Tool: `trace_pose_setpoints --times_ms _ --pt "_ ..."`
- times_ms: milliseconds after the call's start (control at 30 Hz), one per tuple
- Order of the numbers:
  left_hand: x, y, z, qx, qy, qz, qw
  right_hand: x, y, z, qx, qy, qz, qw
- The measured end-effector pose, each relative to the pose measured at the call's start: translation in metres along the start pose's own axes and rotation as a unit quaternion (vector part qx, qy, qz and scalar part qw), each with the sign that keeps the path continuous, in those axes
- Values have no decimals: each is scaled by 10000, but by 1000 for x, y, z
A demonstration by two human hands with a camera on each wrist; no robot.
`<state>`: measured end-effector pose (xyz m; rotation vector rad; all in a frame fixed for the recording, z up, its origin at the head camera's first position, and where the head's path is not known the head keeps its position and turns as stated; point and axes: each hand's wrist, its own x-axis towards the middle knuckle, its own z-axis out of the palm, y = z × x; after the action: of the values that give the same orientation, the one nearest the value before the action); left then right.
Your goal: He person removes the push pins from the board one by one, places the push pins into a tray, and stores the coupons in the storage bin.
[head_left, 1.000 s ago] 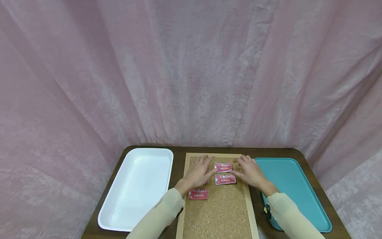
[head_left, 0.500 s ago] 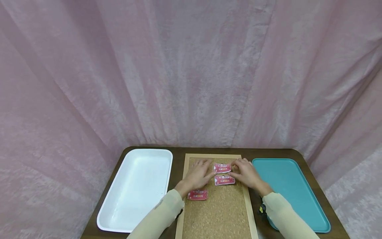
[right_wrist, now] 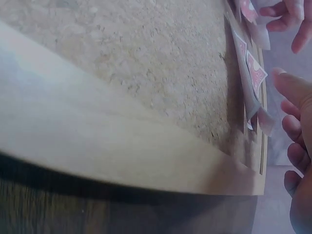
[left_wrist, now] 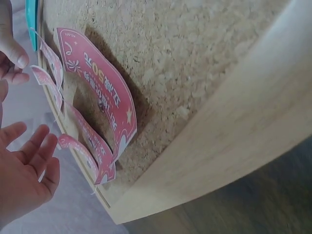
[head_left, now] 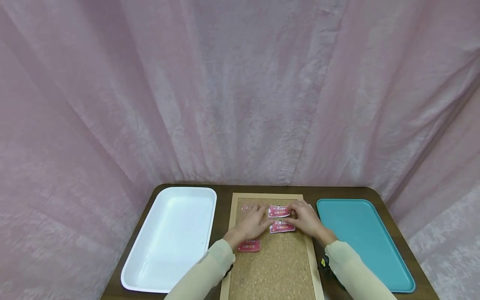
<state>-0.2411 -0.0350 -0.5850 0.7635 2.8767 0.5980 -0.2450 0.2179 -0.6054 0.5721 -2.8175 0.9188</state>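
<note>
Several pink paper coupons are fixed on a cork board point(head_left: 275, 266) with a light wooden frame. Two sit one above the other on the right: an upper coupon point(head_left: 279, 211) and one below it point(head_left: 282, 227). On the left, a lower coupon point(head_left: 249, 246) shows, and a far coupon point(head_left: 244, 207) is mostly covered by my left hand point(head_left: 250, 223). My right hand point(head_left: 306, 217) is beside the right-hand pair, fingers loosely bent. In the left wrist view the coupons point(left_wrist: 100, 83) curl up off the cork. Neither my left hand point(left_wrist: 29, 170) nor my right hand point(right_wrist: 297, 131) visibly holds anything.
A white tray point(head_left: 129, 273) stands left of the board and a teal tray point(head_left: 405, 279) right of it, both on a dark wooden table point(head_left: 225, 193). A pink curtain point(head_left: 240, 104) hangs behind the table.
My right hand has moved left, closer to the right-hand coupons. The left hand has shifted slightly toward me, showing part of the far left coupon. The coupons stay in place.
</note>
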Motion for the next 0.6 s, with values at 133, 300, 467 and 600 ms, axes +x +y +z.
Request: trace_pose_setpoints --times_ms 133,300,467,600 --pt "-1 0 3 -12 50 37 10000 0 -1 5 49 -100 -17 9999" --pt "-2 0 5 76 -29 183 9998 -1 -1 9 176 -233 110 9995" --pt "-1 0 6 137 -173 124 9997 -1 -2 11 209 -327 273 9989" --pt "0 2 6 38 -242 105 9996 0 -3 14 210 -380 395 9983"
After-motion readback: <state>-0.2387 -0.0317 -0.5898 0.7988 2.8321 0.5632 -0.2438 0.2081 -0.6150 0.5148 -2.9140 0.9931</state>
